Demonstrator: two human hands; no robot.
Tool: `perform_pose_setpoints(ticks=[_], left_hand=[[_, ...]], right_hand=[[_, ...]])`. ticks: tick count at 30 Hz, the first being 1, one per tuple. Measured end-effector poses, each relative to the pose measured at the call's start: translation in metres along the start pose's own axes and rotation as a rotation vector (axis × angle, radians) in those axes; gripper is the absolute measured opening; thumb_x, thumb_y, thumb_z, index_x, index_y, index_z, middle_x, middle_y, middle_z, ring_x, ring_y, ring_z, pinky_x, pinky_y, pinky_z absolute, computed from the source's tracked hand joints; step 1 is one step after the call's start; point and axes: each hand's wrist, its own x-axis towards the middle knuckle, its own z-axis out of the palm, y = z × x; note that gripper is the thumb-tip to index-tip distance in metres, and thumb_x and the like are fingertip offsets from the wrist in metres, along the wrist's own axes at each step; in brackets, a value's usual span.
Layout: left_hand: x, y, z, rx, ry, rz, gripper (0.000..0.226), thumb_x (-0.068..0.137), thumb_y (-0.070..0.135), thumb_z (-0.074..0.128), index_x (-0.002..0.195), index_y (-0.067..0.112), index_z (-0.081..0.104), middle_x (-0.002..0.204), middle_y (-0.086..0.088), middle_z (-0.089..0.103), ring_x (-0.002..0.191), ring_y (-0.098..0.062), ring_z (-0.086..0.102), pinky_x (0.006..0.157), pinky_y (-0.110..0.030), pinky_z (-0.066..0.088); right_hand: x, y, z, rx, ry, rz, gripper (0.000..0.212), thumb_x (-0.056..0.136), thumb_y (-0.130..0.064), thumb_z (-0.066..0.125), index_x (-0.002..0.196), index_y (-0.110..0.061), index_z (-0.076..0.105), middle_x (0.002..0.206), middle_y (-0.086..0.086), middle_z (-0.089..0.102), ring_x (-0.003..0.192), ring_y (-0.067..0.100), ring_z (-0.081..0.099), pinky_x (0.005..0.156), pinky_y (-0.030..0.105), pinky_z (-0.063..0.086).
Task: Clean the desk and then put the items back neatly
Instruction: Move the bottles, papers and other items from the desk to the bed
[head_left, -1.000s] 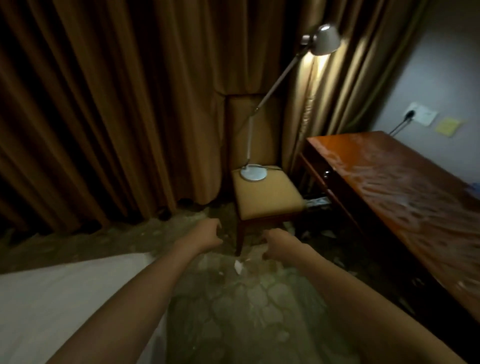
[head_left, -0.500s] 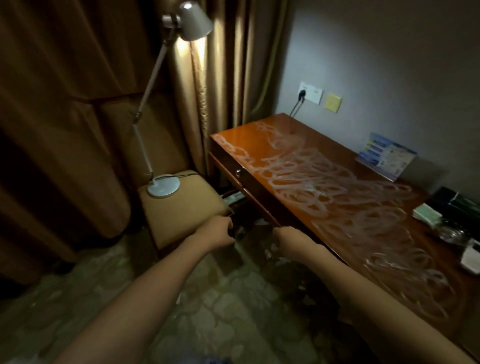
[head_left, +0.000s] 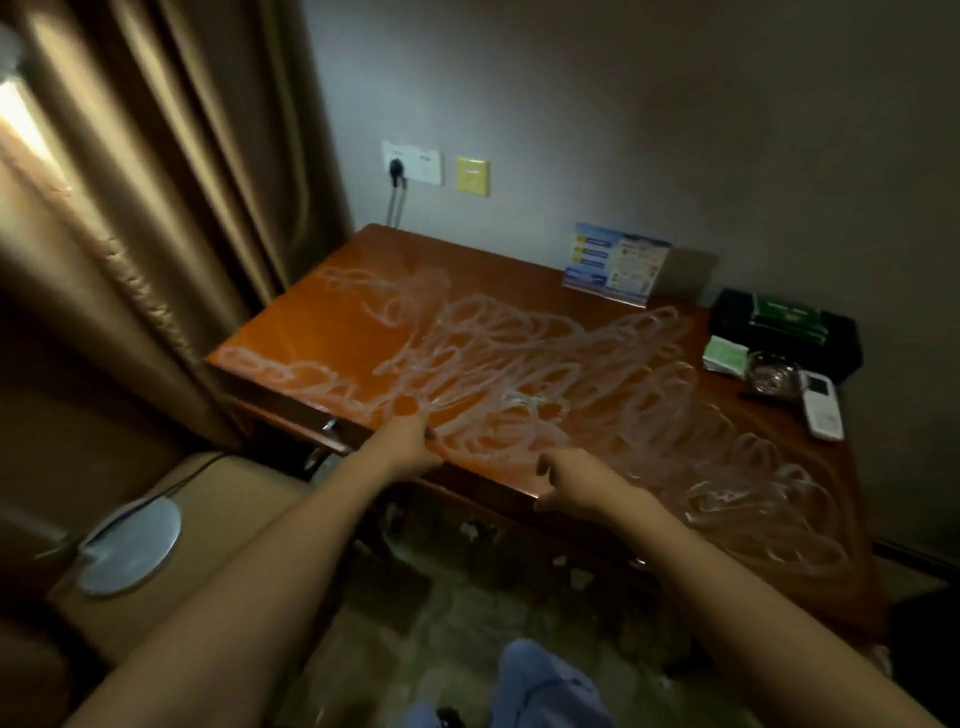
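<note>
A reddish wooden desk (head_left: 332, 317) stands against the wall, its top covered in whitish looping smear marks (head_left: 519, 374). My left hand (head_left: 402, 444) hovers at the desk's front edge with fingers loosely curled, holding nothing. My right hand (head_left: 576, 486) is beside it, also at the front edge, fingers loosely curled and empty. At the desk's right rear lie a blue leaflet stand (head_left: 615, 262), a black tray (head_left: 789, 330), a green packet (head_left: 724, 356), a glass ashtray (head_left: 774, 374) and a white remote (head_left: 822, 408).
A padded chair (head_left: 218, 525) at the left carries a round lamp base (head_left: 130, 545) with its cable. Brown curtains (head_left: 156, 208) hang at the left. A wall socket (head_left: 413, 163) with a plug and a yellow switch plate (head_left: 471, 175) sit above the desk.
The view has swung right from the chair and lamp to the desk. Both hands now hang over the desk's front edge instead of over the floor.
</note>
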Motion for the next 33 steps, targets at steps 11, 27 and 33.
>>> perform_pose_setpoints(ticks=[11,27,33], left_hand=[[0.166,0.09,-0.024,0.048,-0.13,0.198,0.044,0.087,0.027,0.065,0.125,0.009,0.053,0.119,-0.01,0.059,0.102,-0.023,0.058,0.08,-0.029,0.046],[0.386,0.221,-0.129,-0.148,0.009,0.263,0.043,0.084,0.022,0.068,0.123,0.009,0.055,0.12,-0.005,0.059,0.104,-0.017,0.055,0.08,-0.021,0.038],[0.475,0.243,-0.141,-0.188,0.021,0.268,0.061,0.081,0.021,0.073,0.133,0.009,0.044,0.132,-0.018,0.044,0.108,-0.031,0.055,0.081,-0.034,0.049]], right_hand=[[0.091,0.092,-0.057,0.137,0.098,0.218,0.052,0.082,-0.032,0.072,0.126,-0.012,0.052,0.124,0.008,0.057,0.105,0.022,0.059,0.08,0.027,0.045],[0.246,0.207,-0.226,0.397,0.509,0.283,0.054,0.08,-0.028,0.073,0.128,-0.016,0.051,0.126,0.002,0.05,0.115,0.019,0.051,0.095,0.031,0.045],[0.297,0.237,-0.263,0.349,0.622,0.377,0.054,0.082,-0.033,0.071,0.128,-0.017,0.049,0.127,0.003,0.046,0.12,0.021,0.041,0.099,0.033,0.041]])
